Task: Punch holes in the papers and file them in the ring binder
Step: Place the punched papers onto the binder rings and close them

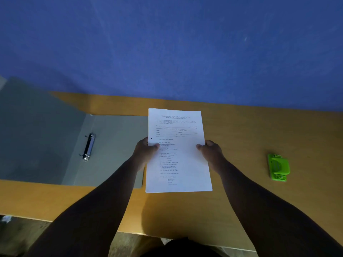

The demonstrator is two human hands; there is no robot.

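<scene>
While both bare forearms reach up from six o'clock over the near edge of the wooden desk (232, 210), the person's left hand (146, 153) and right hand (211, 153) grip a sheaf of printed papers (178, 151) at the centre of the view. Each hand is closed on a long edge of the sheaf, thumb lying on top of the front page and fingers hidden behind it, the left hand at the nine o'clock edge, the right at the three o'clock edge. A single dark punched hole (151, 138) shows in the left margin just above the left thumb. The lower edge of the sheaf looks close to the desk; whether it touches I cannot tell. At nine o'clock the grey ring binder (115, 145) lies spread open, its near corner under the left forearm, its metal ring mechanism (89, 147) well apart from the papers. At three o'clock, well apart from the right hand, a green hole punch (278, 167) sits on the desk. Beyond, at twelve o'clock, rises a blue wall (176, 49).
</scene>
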